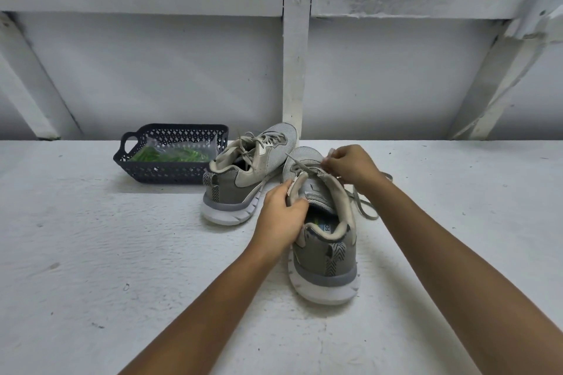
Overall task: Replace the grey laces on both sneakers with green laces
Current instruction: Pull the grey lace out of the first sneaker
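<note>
Two grey sneakers stand on a rough white surface (122,253), heels toward the camera. The near sneaker (326,256) sits in front of the person, its toe touching or just beside the far sneaker (243,179), which stands to its left and leans slightly. The left hand (281,213) grips the near sneaker at the left edge of its collar, fingers curled over the rim beside the tongue. The right hand (350,166) is over the eyelets with its fingertips pinched together on the grey lace (362,207); which eyelet the lace runs from is hard to tell, as the hand covers it. Loose lace trails off the shoe's right side onto the surface. The far sneaker's own lace is threaded through its eyelets. Just beside that shoe, to the left, a dark perforated basket (164,173) holds the green laces (170,156), wrapped in clear plastic. A white post (297,55) rises behind the shoes.
</note>
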A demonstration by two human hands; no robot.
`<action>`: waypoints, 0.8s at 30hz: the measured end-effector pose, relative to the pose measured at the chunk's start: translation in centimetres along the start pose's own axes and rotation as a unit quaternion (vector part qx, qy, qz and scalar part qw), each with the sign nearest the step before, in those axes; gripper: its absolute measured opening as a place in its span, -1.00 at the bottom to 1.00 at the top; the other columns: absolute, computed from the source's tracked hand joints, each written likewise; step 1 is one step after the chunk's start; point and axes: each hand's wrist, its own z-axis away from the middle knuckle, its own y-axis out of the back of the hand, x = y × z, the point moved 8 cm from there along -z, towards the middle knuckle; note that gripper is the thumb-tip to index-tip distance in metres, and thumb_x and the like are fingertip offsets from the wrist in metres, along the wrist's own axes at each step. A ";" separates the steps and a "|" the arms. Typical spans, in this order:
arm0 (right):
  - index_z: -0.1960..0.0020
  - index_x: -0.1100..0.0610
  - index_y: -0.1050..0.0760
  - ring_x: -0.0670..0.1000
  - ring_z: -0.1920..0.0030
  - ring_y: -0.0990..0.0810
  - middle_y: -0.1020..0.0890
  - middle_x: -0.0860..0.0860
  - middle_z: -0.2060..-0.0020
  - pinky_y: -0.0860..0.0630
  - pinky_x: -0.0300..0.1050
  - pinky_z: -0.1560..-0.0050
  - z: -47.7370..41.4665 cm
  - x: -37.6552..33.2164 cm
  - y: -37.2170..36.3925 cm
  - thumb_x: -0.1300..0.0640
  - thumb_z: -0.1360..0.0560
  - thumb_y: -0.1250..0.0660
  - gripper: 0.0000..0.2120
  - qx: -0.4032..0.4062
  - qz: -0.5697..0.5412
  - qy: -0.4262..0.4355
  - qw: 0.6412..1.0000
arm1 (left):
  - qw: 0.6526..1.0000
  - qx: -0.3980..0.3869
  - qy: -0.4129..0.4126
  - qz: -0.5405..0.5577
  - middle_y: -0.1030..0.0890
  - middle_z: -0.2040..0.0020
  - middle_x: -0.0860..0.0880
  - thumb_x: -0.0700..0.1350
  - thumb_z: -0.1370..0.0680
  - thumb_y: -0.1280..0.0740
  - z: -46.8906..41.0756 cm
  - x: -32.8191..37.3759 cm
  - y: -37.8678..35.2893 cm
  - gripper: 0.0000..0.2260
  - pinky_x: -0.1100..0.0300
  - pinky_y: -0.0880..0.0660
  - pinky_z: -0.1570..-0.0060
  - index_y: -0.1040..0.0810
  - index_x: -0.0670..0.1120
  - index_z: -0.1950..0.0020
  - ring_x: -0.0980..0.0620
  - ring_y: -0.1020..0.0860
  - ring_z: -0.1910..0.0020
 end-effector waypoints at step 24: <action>0.05 0.05 -0.52 -0.14 0.13 -0.56 -0.61 -0.09 0.16 -0.46 -0.21 0.15 8.5 -0.5 0.6 -0.06 -0.46 -0.37 -0.81 0.038 -0.038 0.076 0.996 | 0.883 0.090 -0.222 -0.403 -0.52 -0.21 -0.07 -0.03 -0.61 -0.16 -3.4 6.1 2.2 -0.70 0.00 -0.28 -0.22 -0.49 -0.07 -0.29 -0.08 -0.42 -0.23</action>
